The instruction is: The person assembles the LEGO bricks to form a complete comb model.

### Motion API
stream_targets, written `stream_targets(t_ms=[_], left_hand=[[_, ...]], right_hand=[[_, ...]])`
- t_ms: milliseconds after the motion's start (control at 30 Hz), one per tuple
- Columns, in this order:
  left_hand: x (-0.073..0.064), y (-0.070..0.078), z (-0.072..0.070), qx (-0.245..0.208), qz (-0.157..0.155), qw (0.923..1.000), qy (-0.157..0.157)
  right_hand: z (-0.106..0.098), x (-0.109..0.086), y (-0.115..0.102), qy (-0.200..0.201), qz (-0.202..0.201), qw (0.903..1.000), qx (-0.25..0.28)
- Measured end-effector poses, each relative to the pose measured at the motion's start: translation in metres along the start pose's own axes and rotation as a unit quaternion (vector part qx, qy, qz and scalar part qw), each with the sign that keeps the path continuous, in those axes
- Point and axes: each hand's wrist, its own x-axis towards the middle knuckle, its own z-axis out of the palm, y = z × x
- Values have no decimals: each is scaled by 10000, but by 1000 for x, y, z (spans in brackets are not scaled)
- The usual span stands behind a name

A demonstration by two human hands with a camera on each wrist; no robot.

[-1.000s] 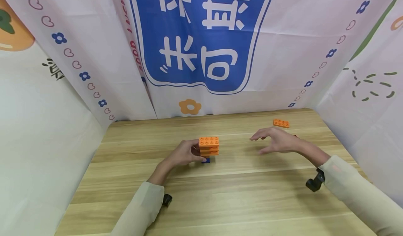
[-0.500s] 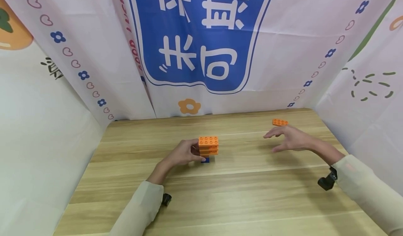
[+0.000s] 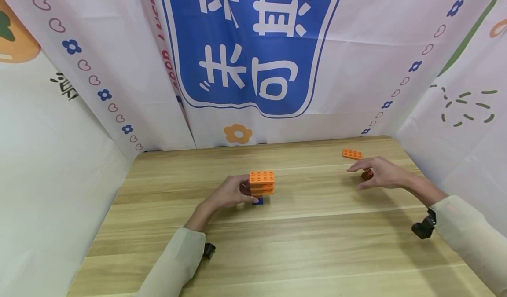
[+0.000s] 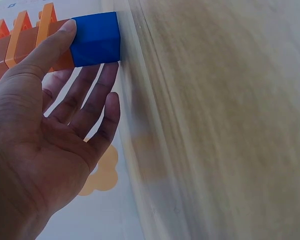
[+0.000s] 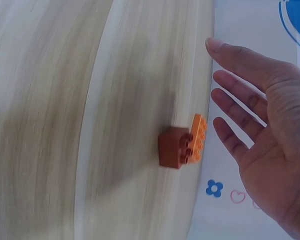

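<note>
A tower of toy building bricks (image 3: 262, 177) stands mid-table, with flat orange plates between brown bricks and a blue brick (image 4: 96, 40) at its base. My left hand (image 3: 231, 192) grips the tower low down from its left side, the thumb lying where the lowest brown brick meets the blue one. Over on the right, my right hand (image 3: 384, 174) is held with fingers and thumb apart and nothing between them. Close by it is a brown brick (image 5: 171, 149) on the tabletop, partly covered by the hand in the head view.
A loose orange plate brick (image 3: 352, 154) lies near the back right of the wooden table (image 3: 285, 253), just beyond the brown brick. Printed white cloth (image 3: 336, 90) hangs behind the table and along both sides.
My right hand has moved rightward across the table to the brown brick, which now shows between thumb and fingers. The left hand and the tower stay in place.
</note>
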Motion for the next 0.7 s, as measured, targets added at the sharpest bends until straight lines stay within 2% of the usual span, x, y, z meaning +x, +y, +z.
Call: stream_targets(t_ms=[433,700], left_hand=[[0,0,0,7,7,10000,-18],[0,-1,1,37,-4,10000,-20]], right_hand=[[-7,-10,24,33,518,9986,-56],[-7,-13,37,40,577,9982,-164]])
